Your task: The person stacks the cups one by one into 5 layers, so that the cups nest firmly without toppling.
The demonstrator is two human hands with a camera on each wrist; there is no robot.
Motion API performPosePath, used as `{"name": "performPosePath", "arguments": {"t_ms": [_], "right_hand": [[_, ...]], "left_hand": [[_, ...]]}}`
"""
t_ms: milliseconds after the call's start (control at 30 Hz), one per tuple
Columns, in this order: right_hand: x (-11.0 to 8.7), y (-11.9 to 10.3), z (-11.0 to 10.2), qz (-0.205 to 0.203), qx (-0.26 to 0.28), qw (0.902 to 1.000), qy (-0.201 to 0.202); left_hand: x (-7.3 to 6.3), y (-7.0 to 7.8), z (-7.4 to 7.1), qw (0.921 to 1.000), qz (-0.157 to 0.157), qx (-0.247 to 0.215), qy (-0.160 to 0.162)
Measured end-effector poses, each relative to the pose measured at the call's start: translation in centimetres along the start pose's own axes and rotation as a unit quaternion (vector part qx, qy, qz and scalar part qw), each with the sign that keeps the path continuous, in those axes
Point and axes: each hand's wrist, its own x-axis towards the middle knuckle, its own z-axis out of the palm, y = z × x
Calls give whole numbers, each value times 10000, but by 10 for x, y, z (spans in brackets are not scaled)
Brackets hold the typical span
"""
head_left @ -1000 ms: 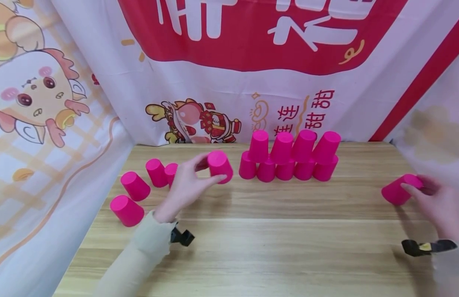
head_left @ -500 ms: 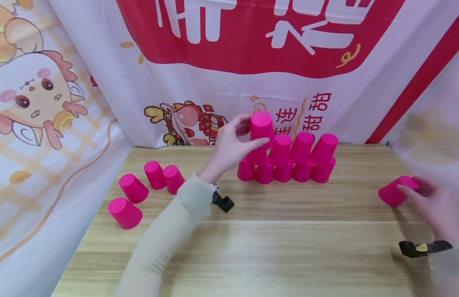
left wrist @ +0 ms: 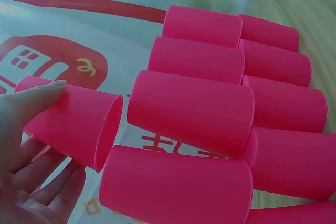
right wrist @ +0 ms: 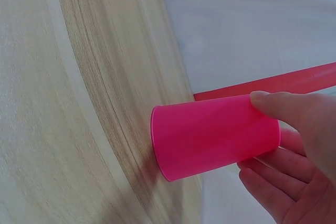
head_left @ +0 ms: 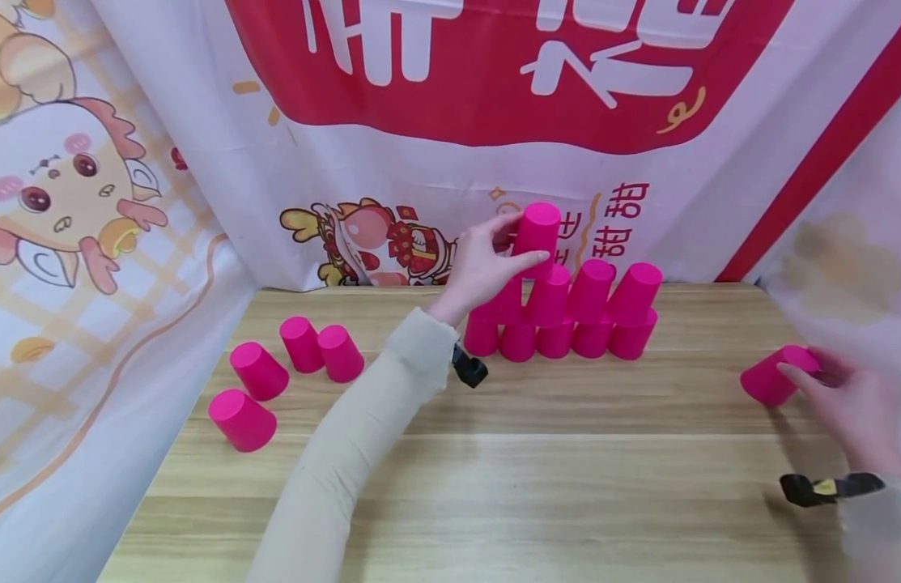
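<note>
Upside-down pink cups stand stacked in two rows, a lower row [head_left: 555, 341] and an upper row [head_left: 592, 292], near the back of the table. Above the left end of the upper row, my left hand [head_left: 486, 263] grips a pink cup [head_left: 535, 235] between thumb and fingers, rim down. In the left wrist view this held cup [left wrist: 73, 121] is very close to two upper-row cups; whether it touches them I cannot tell. Far to the right, my right hand [head_left: 861, 405] holds another pink cup [right wrist: 215, 137], rim toward the table, thumb on one side and fingers on the other.
Several separate upside-down pink cups, among them a front one [head_left: 242, 421] and a back one [head_left: 302, 344], stand on the left of the wooden table [head_left: 567, 494]. A printed cloth [head_left: 421, 178] hangs directly behind the table, with more cloth along both sides.
My left hand has carried its cup right and up, from beside the stack to above its upper row. The right hand holds its cup in nearly the same place.
</note>
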Motion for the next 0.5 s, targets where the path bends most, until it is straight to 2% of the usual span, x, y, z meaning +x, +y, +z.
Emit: {"name": "performPosePath", "arguments": {"t_ms": [100, 300, 400, 500], "right_hand": [[0, 2, 1, -56, 72, 10000, 30], [2, 3, 2, 1, -112, 9999, 76], [3, -3, 4, 13, -86, 9999, 75], [6, -19, 6, 53, -16, 10000, 17]], "left_hand": [[-1, -2, 0, 10000, -60, 34, -14], [0, -7, -1, 9998, -159, 135, -12], [1, -9, -1, 9997, -173, 146, -40], [1, -10, -2, 9997, -178, 143, -51]]}}
